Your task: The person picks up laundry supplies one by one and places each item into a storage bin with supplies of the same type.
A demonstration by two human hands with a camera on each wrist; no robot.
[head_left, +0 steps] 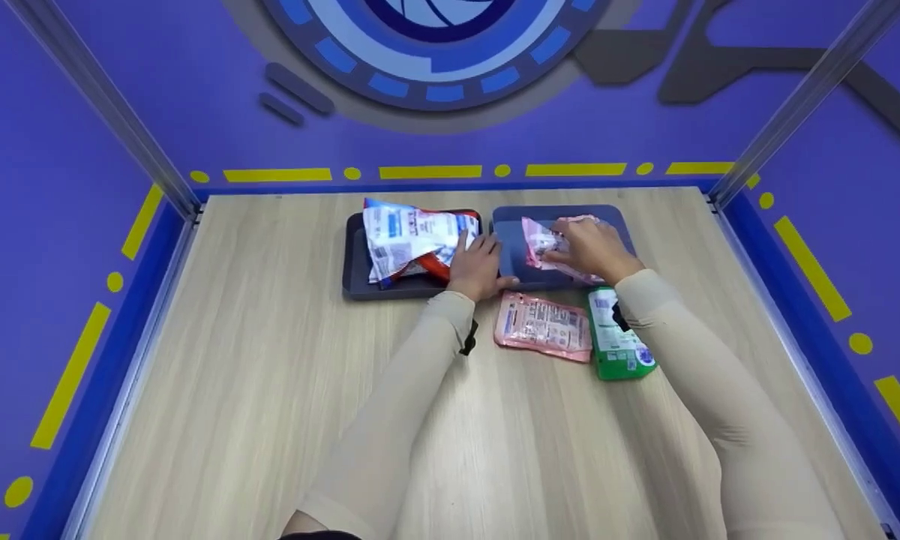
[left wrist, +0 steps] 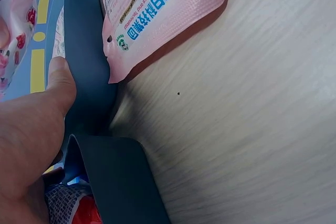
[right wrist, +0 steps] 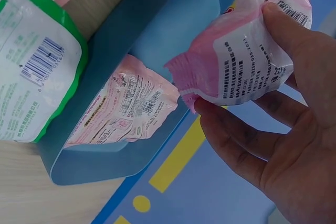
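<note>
My right hand [head_left: 596, 247] grips a pink-and-white plastic packet [right wrist: 236, 51] with printed text and a crimped end, above the blue-grey tray [head_left: 511, 259]. The thumb lies across its upper side, the fingers under it. Inside that tray lies a pink pouch [right wrist: 128, 106], seen in the right wrist view. My left hand [head_left: 476, 266] rests where the two trays meet, fingers stretched toward the dark tray [head_left: 356, 274], thumb against the blue-grey tray's side. Beside those fingers, white, blue and red packets [head_left: 405, 232] are heaped in the dark tray.
In front of the blue-grey tray, a pink pouch [head_left: 544, 328] lies flat on the wooden table [head_left: 270, 390]. Right of it is a green-and-white pouch [head_left: 621, 349], partly under the right forearm. Purple walls [head_left: 435, 142] enclose the table's back and sides.
</note>
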